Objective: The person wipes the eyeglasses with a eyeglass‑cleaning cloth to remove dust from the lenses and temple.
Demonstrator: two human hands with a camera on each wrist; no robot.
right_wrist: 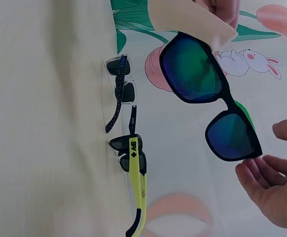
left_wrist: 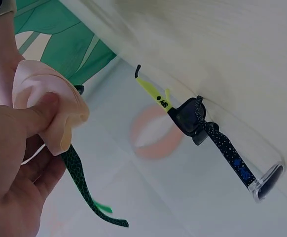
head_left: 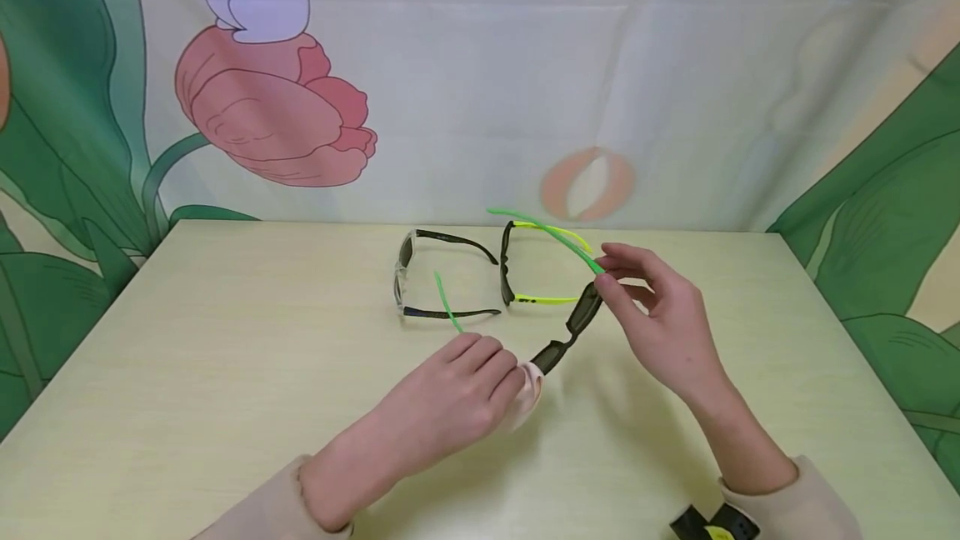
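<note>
My left hand [head_left: 457, 382] grips a pale pink cloth [left_wrist: 47, 103] folded over one end of a pair of sunglasses [right_wrist: 190, 69]. These have a black frame, blue-green mirrored lenses and green temples, which stand unfolded toward the backdrop. The wrapped end of the frame is hidden under the cloth, while the other lens shows bare. At that bare end my right hand [head_left: 663, 332] pinches the outer corner of the frame by the hinge, fingertips beside the green temple. The sunglasses are raised above the table, slanting between both hands.
Beyond my hands, clear-framed sunglasses [head_left: 401, 273] with dark speckled temples lie on the pale table [head_left: 225, 340]. Right next to them are black sunglasses [head_left: 506, 273] with yellow temples. A printed curtain [head_left: 465, 90] hangs behind the table's far edge.
</note>
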